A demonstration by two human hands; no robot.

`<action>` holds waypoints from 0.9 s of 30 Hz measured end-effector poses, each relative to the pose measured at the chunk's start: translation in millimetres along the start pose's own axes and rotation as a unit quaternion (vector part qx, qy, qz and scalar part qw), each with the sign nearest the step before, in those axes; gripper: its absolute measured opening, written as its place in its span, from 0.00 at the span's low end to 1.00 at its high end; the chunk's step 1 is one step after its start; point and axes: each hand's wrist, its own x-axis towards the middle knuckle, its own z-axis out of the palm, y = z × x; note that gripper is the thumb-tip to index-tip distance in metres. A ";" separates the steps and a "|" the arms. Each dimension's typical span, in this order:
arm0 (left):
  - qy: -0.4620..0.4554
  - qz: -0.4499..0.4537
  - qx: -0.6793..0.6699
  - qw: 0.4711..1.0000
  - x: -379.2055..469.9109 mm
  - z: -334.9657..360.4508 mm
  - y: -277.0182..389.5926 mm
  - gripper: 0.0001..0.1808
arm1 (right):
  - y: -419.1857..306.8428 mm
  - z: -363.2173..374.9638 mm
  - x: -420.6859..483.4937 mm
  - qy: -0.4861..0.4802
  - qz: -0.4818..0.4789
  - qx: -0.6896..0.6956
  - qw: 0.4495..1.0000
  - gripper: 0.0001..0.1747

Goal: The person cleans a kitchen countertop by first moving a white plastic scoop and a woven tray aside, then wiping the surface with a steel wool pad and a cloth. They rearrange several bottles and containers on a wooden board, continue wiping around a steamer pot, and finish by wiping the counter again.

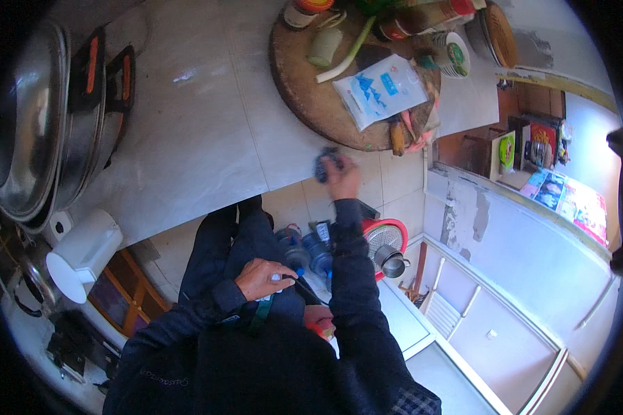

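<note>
My right hand (pixel 344 179) is at the front edge of the grey countertop (pixel 197 129). Its fingers grip a dark, rough wad (pixel 324 165), perhaps a scouring pad; blur hides its exact kind. Just beyond lies a round wooden chopping board (pixel 301 98), bearing a white-and-blue printed plastic packet (pixel 381 91) and a long pale-green stalk (pixel 348 61). Low against my body, my left hand (pixel 259 279) closes around a small white object (pixel 277 277). A black cable (pixel 309 291) runs beside that object, most of which the fingers cover.
Metal pans (pixel 28 129) stand at the left, above a white electric kettle (pixel 83 254). A wooden handle (pixel 397 137) juts over the board's near edge. Stacked paper cups (pixel 452 54) and bottles crowd its far side. Below are large plastic bottles (pixel 316 251) and a red-rimmed strainer (pixel 387 233) holding a metal mug (pixel 393 262).
</note>
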 end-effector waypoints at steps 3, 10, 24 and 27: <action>-0.003 0.015 0.030 0.999 -1.4 2.2 -2.9 0.13 | 0.5 1.9 -1.3 0.056 -0.022 -0.029 0.998 0.18; 0.000 0.028 0.024 0.999 3.4 7.2 -11.8 0.13 | 8.1 -56.1 23.6 0.076 0.001 -0.006 0.997 0.13; 0.002 0.006 0.054 0.999 46.5 40.7 14.9 0.12 | 81.7 -84.6 72.1 0.156 -0.043 -0.103 0.981 0.20; -0.005 0.006 0.050 0.999 55.8 44.6 23.1 0.12 | 70.6 -72.2 50.2 0.067 -0.105 -0.071 0.990 0.16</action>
